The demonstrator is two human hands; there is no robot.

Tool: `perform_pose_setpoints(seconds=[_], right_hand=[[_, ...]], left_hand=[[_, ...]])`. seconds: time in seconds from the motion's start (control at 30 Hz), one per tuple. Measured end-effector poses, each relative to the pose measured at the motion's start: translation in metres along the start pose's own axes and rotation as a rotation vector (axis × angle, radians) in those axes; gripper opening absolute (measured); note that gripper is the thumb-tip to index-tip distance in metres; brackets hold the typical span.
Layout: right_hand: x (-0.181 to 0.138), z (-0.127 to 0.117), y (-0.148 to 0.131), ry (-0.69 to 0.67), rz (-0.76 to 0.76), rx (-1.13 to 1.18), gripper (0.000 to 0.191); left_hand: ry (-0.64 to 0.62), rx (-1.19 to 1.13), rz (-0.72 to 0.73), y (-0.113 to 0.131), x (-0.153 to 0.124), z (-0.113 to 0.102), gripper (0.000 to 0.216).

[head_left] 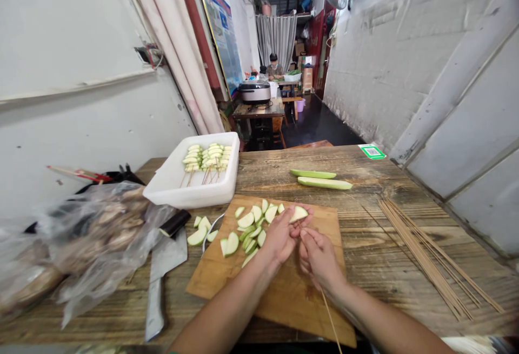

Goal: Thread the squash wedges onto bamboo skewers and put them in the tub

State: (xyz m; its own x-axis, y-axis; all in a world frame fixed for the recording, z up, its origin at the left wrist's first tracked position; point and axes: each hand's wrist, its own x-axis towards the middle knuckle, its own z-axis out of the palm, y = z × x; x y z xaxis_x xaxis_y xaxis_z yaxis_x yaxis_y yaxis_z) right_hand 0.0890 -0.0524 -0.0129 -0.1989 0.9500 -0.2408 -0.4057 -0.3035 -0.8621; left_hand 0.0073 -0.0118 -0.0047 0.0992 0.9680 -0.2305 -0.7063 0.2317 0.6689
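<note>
My left hand [283, 235] is closed on a pale green-edged vegetable slice [299, 213], which looks like zucchini or eggplant. Beside it, my right hand [320, 254] grips a thin bamboo skewer [331, 319], whose lower end hangs toward the table's front edge. The skewer's upper end meets the slice between my fingers; how far it goes in is hidden. Both hands are above a wooden cutting board [300, 311]. Loose half-round slices [246, 220] lie heaped on the board, left of my hands.
A white tub [190, 197] holds skewered slices. Left are a cleaver [156, 289], a dark vegetable end [175, 223] and plastic bags [109, 235]. Two long green pieces [324, 182] lie behind the board, bamboo skewers [425, 256] to the right. Another person [274, 67] sits far back.
</note>
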Motion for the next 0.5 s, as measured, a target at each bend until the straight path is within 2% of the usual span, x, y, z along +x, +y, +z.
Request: perform_pose_setpoints(seconds=[0.5], right_hand=[[0.0011, 0.0006, 0.0013, 0.018, -0.008, 0.032, 0.031]], left_hand=[[0.005, -0.019, -0.023, -0.0041, 0.0011, -0.0021, 0.016]])
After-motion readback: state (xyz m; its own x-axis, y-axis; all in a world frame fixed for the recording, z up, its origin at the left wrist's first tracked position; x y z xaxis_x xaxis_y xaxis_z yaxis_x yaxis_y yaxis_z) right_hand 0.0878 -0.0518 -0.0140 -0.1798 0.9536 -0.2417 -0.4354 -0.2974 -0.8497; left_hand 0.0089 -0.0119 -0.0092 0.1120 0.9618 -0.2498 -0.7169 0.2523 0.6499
